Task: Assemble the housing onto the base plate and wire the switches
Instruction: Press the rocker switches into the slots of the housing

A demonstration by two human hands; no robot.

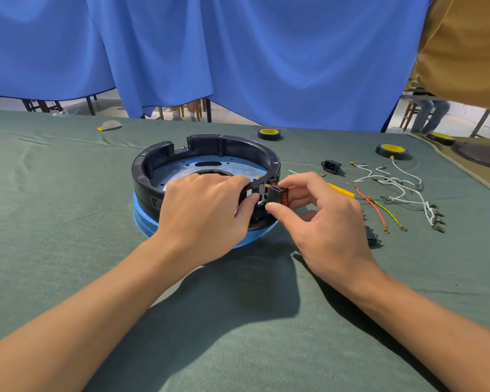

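The left hand [204,205] curls over the near rim of the housing [224,148] to steady it while the right hand [320,219] pinches a switch [276,195] at its side cutout — seemingly to seat it — wires [392,183] waiting beyond, right of the housing.

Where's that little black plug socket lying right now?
In the head view, the plug socket lies on the green cloth, right of the black housing and just left of the white wires.

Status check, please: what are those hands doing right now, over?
Left hand grips housing wall. Right hand pinches switch at the side cutout, not yet seated. Wires loose on cloth, right side. Nothing blocking.
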